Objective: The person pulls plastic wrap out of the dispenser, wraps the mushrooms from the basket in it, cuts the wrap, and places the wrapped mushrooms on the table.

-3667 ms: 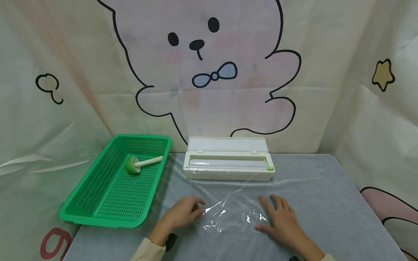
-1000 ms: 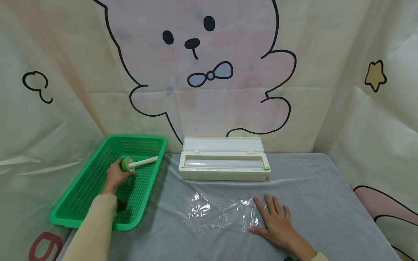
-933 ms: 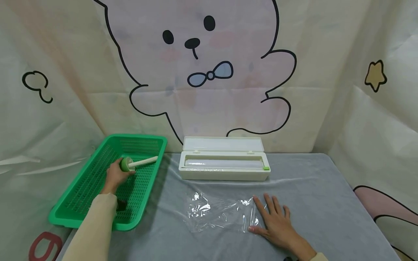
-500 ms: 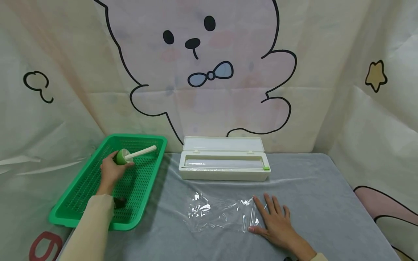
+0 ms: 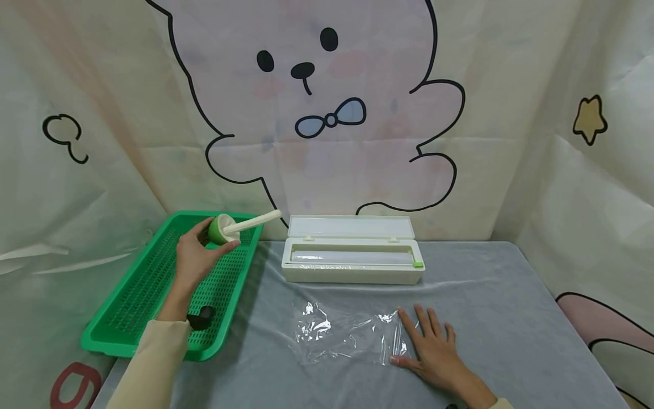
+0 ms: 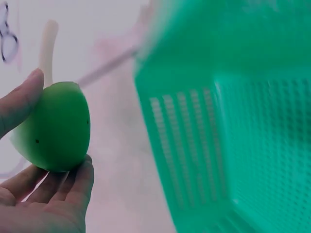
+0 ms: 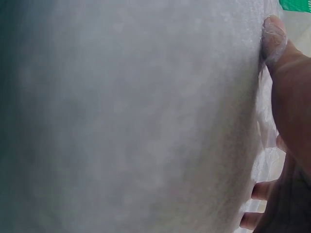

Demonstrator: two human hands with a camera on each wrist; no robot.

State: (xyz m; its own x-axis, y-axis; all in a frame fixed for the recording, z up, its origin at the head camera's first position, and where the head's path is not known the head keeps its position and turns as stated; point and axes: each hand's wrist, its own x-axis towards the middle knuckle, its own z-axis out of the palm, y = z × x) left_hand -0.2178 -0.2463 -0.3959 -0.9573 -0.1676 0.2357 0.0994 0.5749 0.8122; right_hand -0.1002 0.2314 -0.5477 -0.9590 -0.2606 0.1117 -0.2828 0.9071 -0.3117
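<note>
Left hand (image 5: 196, 258) of yours grips the green scoop (image 5: 221, 229) above the basket (image 5: 128, 318), its cream handle pointing right toward the cling film (image 5: 347, 335) your flat right hand (image 5: 426, 349) pins on the counter (image 5: 511, 318).

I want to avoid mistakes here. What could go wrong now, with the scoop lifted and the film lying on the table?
The left hand grips only the scoop by its green bowl, so its long handle may tip it loose. The film is already wrinkled and only the right hand presses one edge; it may bunch further.
</note>
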